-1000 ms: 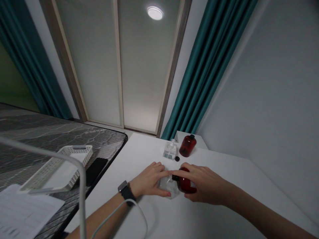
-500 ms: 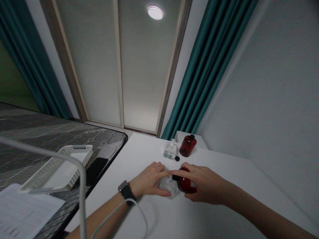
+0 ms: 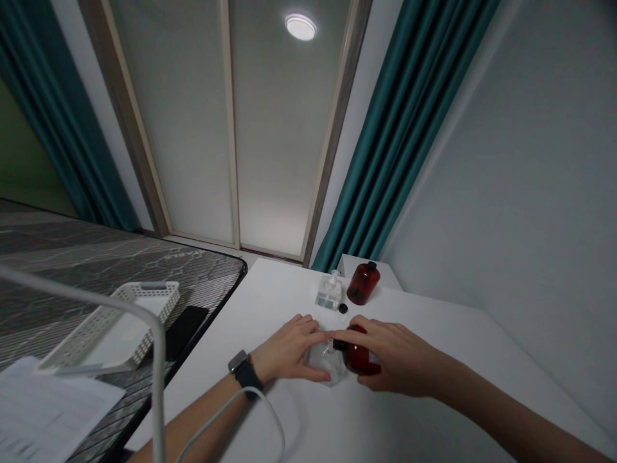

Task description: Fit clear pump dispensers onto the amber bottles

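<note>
My left hand (image 3: 288,349), with a dark watch on the wrist, is wrapped round a small clear bottle (image 3: 328,364) resting on the white table (image 3: 434,328). My right hand (image 3: 393,360) grips a dark red bottle (image 3: 359,357) tipped on its side, its black neck pointing left at the clear bottle. The two bottles meet between my hands near the middle of the table.
Farther back stand another clear bottle (image 3: 328,292), a small black cap (image 3: 342,308) and a second red bottle (image 3: 363,282). A white slatted basket (image 3: 116,318), a black phone (image 3: 186,323) and papers (image 3: 43,405) lie on the grey mattress at left. A white cable (image 3: 159,360) crosses the foreground.
</note>
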`<state>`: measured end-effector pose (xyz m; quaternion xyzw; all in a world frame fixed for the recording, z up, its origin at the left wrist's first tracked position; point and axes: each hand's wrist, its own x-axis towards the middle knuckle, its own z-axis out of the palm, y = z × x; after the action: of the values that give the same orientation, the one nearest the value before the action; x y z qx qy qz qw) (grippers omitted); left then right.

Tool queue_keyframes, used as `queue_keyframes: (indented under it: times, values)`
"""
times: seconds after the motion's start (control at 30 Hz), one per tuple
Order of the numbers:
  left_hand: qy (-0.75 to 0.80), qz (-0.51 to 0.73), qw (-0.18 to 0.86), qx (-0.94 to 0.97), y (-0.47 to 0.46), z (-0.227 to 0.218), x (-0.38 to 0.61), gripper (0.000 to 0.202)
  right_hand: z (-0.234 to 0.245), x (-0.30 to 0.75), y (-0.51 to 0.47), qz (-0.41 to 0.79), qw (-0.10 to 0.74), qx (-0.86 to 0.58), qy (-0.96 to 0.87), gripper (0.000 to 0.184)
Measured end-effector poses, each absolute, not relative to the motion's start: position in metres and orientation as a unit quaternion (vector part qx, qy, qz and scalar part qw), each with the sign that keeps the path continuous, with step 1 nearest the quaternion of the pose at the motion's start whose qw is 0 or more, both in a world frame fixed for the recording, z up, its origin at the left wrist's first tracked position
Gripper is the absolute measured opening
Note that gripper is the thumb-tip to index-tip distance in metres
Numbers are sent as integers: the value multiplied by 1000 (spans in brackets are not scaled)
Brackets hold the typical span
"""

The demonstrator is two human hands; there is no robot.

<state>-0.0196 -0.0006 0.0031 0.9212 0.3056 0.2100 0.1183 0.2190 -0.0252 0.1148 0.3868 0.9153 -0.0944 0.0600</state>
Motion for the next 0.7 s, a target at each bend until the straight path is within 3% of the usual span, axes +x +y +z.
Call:
queue_keyframes:
  times: [0.7]
  values:
    - [301, 210, 115, 923, 0, 2, -20, 75, 117, 219, -25, -84, 60, 385, 917, 76]
